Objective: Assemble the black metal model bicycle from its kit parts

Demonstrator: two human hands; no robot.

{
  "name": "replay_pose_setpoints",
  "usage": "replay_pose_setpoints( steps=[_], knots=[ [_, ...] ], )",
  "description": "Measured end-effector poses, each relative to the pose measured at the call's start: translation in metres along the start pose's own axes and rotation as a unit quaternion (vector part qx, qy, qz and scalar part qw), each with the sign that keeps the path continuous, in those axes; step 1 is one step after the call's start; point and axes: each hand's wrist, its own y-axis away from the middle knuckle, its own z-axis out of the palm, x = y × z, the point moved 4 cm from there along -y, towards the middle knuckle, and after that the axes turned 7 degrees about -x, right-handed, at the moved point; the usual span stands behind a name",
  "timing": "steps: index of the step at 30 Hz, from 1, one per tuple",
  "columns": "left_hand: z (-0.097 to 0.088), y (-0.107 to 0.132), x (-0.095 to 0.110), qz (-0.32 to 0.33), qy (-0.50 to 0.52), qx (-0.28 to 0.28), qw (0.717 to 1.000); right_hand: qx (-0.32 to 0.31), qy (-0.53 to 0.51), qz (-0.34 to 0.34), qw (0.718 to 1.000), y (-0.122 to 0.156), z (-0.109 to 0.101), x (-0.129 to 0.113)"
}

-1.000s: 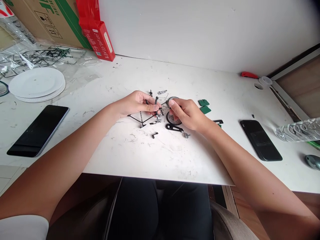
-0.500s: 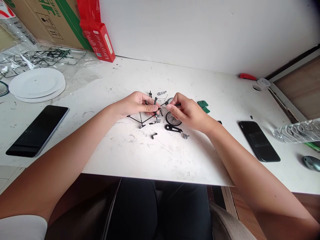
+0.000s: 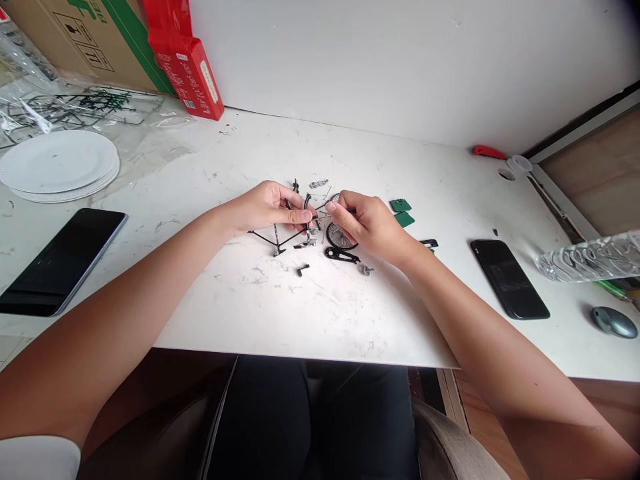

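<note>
Pinched between the thumb and fingers of my left hand [image 3: 280, 205] is a small black curved fork-like part [image 3: 307, 208] of a model bicycle. My right hand [image 3: 367, 221] is closed, its thumb and index finger on a thin rod-like piece [image 3: 323, 217] that points at the held part; its far end is hard to make out. Beneath my left hand shows a black toy bicycle frame [image 3: 291, 241]. A spoked wheel [image 3: 339, 237] lies partly behind my right hand. Nearer me are a black chain-cover part [image 3: 341, 255], a small black bent piece [image 3: 303, 269] and a grey piece [image 3: 367, 271].
Green plates [image 3: 404, 219] lie beyond my right hand. Phones rest at left [image 3: 60, 260] and right [image 3: 510, 279], near a mouse [image 3: 614, 322] and plastic bottle [image 3: 590, 260]. Paper plates [image 3: 60, 160], a red packet [image 3: 193, 80] and a carton [image 3: 95, 40] stand back left.
The whole view has shifted slightly, so things appear a little further left. Both hands keep their grips, with the right hand's fingertips slightly changed in position.
</note>
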Motion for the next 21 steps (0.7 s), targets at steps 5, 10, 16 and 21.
replay_pose_setpoints(
  steps=[5, 10, 16, 21],
  knots=[
    [0.0014, 0.0003, 0.0031, -0.004, 0.012, 0.006, 1.000, -0.020, -0.022, 0.001, 1.000, 0.0005, 0.0001, 0.0067],
    [0.0015, 0.0008, 0.0046, -0.005, 0.011, 0.014, 1.000, -0.077, -0.120, -0.005, 0.990, 0.0025, 0.0002, 0.0102],
    [0.0000, -0.0004, 0.0000, -0.001, 0.014, 0.011, 1.000, -0.068, -0.098, -0.003, 0.993, 0.0027, -0.0021, 0.0049],
    [0.0008, 0.0003, 0.0004, -0.004, 0.017, 0.015, 1.000, -0.058, -0.077, 0.006, 0.995, 0.0018, -0.0009, 0.0030]
  ],
)
